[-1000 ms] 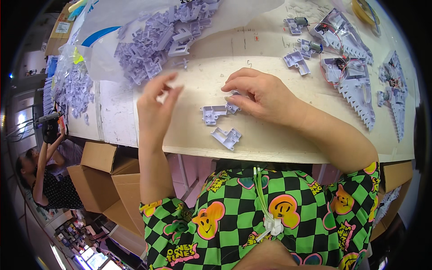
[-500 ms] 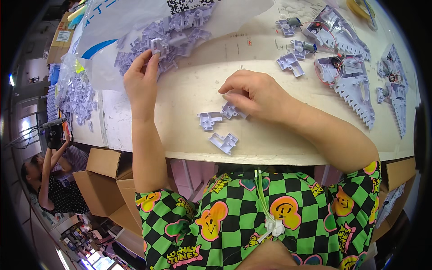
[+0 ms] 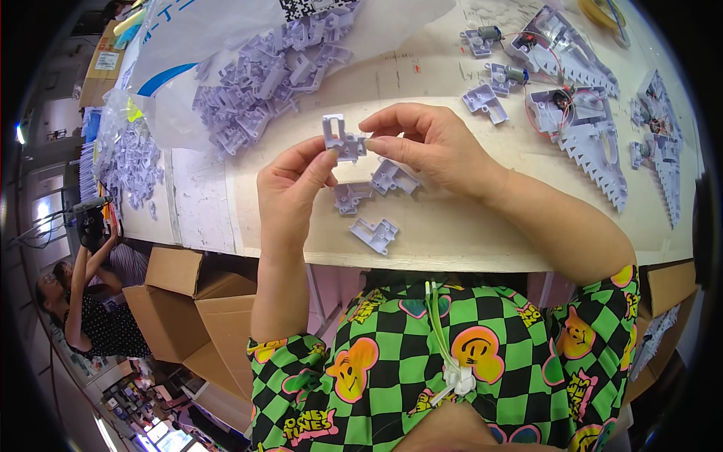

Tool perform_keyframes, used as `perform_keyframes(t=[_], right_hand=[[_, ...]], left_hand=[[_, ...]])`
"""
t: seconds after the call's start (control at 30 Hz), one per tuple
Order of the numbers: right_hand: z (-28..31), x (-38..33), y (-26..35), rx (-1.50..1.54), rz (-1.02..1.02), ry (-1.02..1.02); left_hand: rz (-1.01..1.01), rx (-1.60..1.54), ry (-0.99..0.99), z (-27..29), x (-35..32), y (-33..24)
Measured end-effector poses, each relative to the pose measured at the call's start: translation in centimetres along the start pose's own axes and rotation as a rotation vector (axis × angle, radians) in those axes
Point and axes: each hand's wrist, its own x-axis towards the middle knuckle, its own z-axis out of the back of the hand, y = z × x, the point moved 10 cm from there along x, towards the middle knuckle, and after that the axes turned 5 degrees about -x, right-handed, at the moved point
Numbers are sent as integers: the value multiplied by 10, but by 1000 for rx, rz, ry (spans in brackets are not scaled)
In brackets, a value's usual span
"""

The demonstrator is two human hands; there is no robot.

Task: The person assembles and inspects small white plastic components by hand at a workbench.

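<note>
- Between my two sets of fingertips, lifted clear of the tabletop, sits a small pale lilac plastic bracket, flat-faced with a square cut-out and moulded tabs.
- My left hand is clamped on the bracket's lower left corner, thumb and forefinger pressed together on it.
- My right hand pinches its right edge, forefinger above and thumb below, the other fingers curled.
- Just below my right fingers, three loose brackets of the same matte lilac plastic lie flat on the cream tabletop, near one another.
- Beyond my left fingers, a heap of lilac parts spills from a clear crinkled plastic bag.
- Well past my right knuckles lie grey toothed housings with thin red wires and small metal motors.
</note>
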Motion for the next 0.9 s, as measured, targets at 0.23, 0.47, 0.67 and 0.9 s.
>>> perform_keyframes(t=[0.23, 0.47, 0.67, 0.9], right_hand=[[-5, -1, -12, 105, -153, 57], [-12, -5, -15, 179, -248, 132], [-18, -7, -13, 222, -221, 154], [-24, -7, -11, 189, -191, 180]], left_hand=[[13, -59, 36, -7, -3, 0], [-95, 62, 23, -9, -7, -16], [-165, 83, 12, -5, -9, -24], [-160, 123, -21, 0, -11, -27]])
